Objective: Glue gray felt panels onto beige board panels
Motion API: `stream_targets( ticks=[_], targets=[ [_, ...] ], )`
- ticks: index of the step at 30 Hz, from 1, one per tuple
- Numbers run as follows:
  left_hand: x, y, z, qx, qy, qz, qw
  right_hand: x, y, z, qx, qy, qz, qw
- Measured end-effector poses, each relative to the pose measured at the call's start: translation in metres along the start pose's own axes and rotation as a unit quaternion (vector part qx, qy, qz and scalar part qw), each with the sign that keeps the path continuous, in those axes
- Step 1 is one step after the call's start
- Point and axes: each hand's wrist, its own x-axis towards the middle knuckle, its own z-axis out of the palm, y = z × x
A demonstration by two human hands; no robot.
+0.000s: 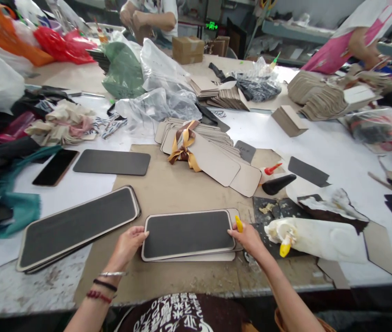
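A black rounded rectangular panel with a beige border (187,235) lies in front of me on top of beige boards (213,257). At its left end my left hand (127,246) pinches the edge between thumb and fingers. My right hand (249,239) grips the right end with thumb and fingertip. A small yellow stick-like tool (239,224) pokes up from the right hand's fingers; the rest of it is hidden. To the left lies a stack of similar black panels with beige borders (78,230), set at an angle.
Behind the panel is a fanned stack of beige boards (216,159) tied with a ribbon (184,150). A plain dark panel (112,162) and a phone (56,168) lie left. A glue-crusted white bottle (330,239) lies right. Co-workers (151,18) stand across the table.
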Motion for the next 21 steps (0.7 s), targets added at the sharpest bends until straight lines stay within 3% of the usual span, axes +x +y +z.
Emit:
stream_targets(
  ticks=[16,21],
  targets=[
    [0.0003,0.0020,0.0028,-0.010,0.021,-0.002,1.000,-0.0006,-0.0078,0.0012,-0.036,0.007,0.009,0.999],
    [-0.0044,0.0039,0.0045,-0.026,-0.006,0.025,0.999,0.0015,-0.0035,-0.0022,0.001,0.000,-0.006,1.000]
  ],
)
